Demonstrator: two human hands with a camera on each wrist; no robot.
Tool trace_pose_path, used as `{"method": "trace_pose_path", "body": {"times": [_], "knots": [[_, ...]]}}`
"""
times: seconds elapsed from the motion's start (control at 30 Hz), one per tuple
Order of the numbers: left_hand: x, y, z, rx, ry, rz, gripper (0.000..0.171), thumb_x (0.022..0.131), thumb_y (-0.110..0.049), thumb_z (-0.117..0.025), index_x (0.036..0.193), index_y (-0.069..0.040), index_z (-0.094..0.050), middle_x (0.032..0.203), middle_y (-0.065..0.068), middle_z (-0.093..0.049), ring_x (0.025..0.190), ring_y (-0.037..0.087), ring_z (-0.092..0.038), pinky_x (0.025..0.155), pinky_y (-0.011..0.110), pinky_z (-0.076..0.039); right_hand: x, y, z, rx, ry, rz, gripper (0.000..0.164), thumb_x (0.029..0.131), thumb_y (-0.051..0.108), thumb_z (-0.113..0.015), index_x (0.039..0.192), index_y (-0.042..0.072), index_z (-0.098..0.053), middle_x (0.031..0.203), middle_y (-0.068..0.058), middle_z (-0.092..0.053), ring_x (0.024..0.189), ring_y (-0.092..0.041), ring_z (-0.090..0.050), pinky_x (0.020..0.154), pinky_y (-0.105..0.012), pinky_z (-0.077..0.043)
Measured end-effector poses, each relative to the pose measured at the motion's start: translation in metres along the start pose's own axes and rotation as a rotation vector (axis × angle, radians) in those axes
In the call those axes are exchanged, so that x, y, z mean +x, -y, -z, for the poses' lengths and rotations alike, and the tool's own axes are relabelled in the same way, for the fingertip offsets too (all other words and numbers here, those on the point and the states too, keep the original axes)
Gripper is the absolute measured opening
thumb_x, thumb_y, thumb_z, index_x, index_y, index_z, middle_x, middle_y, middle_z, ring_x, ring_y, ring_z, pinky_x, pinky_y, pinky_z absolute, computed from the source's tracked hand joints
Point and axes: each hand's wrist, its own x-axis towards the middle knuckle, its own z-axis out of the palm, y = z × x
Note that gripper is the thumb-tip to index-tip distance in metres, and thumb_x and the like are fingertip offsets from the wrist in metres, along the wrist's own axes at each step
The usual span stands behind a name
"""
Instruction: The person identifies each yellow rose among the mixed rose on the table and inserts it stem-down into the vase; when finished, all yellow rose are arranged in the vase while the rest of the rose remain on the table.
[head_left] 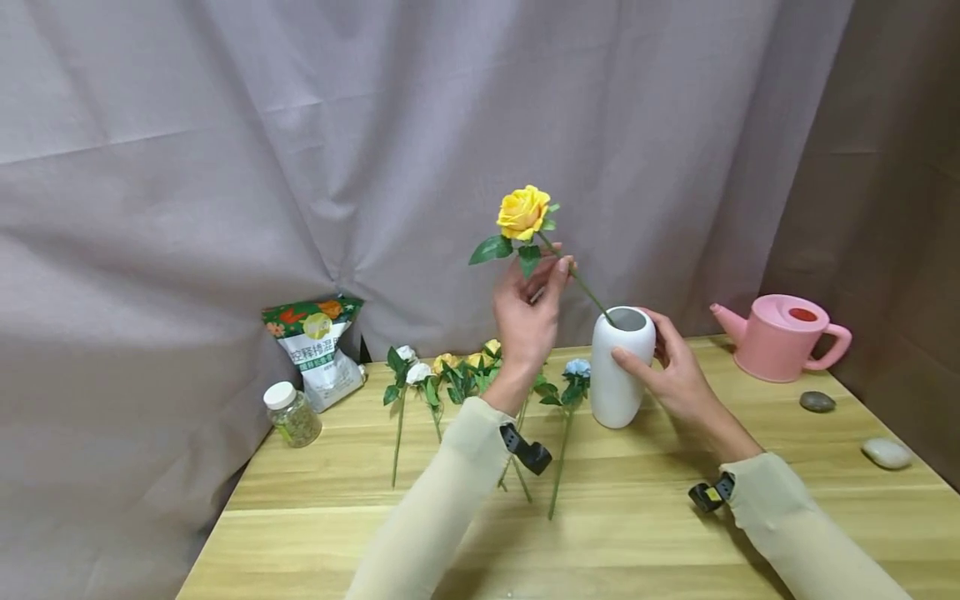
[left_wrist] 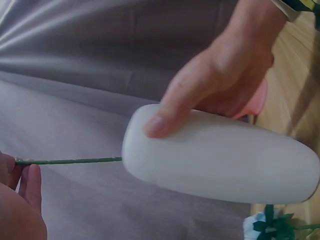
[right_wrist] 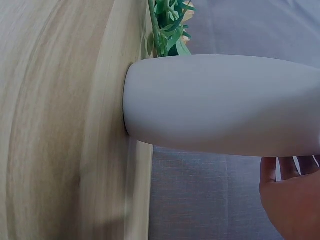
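A yellow rose with green leaves is pinched by its stem between the thumb and fingers of my left hand. The rose tilts up and to the left, and the low end of its stem enters the mouth of a white vase. How deep the tip reaches inside is hidden. My right hand grips the vase near its rim, thumb on the front and fingers around the far side. In the right wrist view the vase base meets the wooden table.
White roses, yellow roses and a blue rose lie left of the vase. Further left stand a lidded jar and a printed bag. A pink watering can, a dark stone and a pale stone are at right.
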Motion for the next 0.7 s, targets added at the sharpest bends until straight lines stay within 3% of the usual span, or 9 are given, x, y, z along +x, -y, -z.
{"method": "trace_pose_path", "body": {"times": [0.13,0.23,0.43,0.57,0.7], "knots": [[-0.008,0.009,-0.012,0.176,0.052,0.044,0.027,0.096,-0.026,-0.07,0.121,-0.014,-0.069,0.113,0.005,-0.077,0.102,0.008,-0.073,0.088,0.021,-0.059,-0.001,-0.001,0.001,0.014,0.004,0.006,0.068,0.092,0.012,-0.072,0.151,0.021,-0.04,0.138,-0.007,-0.054,0.116,-0.01,-0.056,0.092,-0.013,-0.044],[-0.013,0.016,-0.02,0.303,0.106,0.054,0.026,0.096,-0.031,-0.07,0.12,-0.021,-0.071,0.112,0.0,-0.077,0.098,0.001,-0.072,0.085,0.016,-0.058,-0.001,-0.001,0.002,0.005,0.009,0.003,0.068,0.093,0.013,-0.072,0.151,0.023,-0.039,0.138,-0.006,-0.054,0.117,-0.01,-0.055,0.092,-0.013,-0.045],[-0.02,0.03,-0.03,0.494,0.172,0.124,0.023,0.095,-0.03,-0.071,0.116,-0.021,-0.073,0.107,-0.004,-0.077,0.098,0.007,-0.073,0.088,0.019,-0.058,-0.001,0.0,0.002,-0.027,0.025,-0.001,0.069,0.094,0.015,-0.071,0.153,0.024,-0.036,0.14,-0.004,-0.053,0.118,-0.01,-0.054,0.092,-0.015,-0.045],[-0.021,0.036,-0.037,0.568,0.195,0.166,0.024,0.093,-0.029,-0.073,0.114,-0.018,-0.075,0.113,-0.006,-0.075,0.104,0.013,-0.072,0.09,0.023,-0.058,0.0,0.001,0.003,-0.048,0.017,-0.003,0.07,0.093,0.016,-0.072,0.153,0.023,-0.035,0.14,-0.005,-0.053,0.117,-0.01,-0.054,0.091,-0.016,-0.046],[-0.021,0.04,-0.043,0.632,0.23,0.211,0.024,0.09,-0.03,-0.076,0.112,-0.021,-0.077,0.117,-0.009,-0.073,0.105,0.01,-0.07,0.086,0.021,-0.058,0.0,0.0,0.004,-0.071,0.002,-0.008,0.072,0.092,0.016,-0.073,0.154,0.023,-0.035,0.142,-0.005,-0.051,0.117,-0.009,-0.053,0.091,-0.015,-0.046]]}}
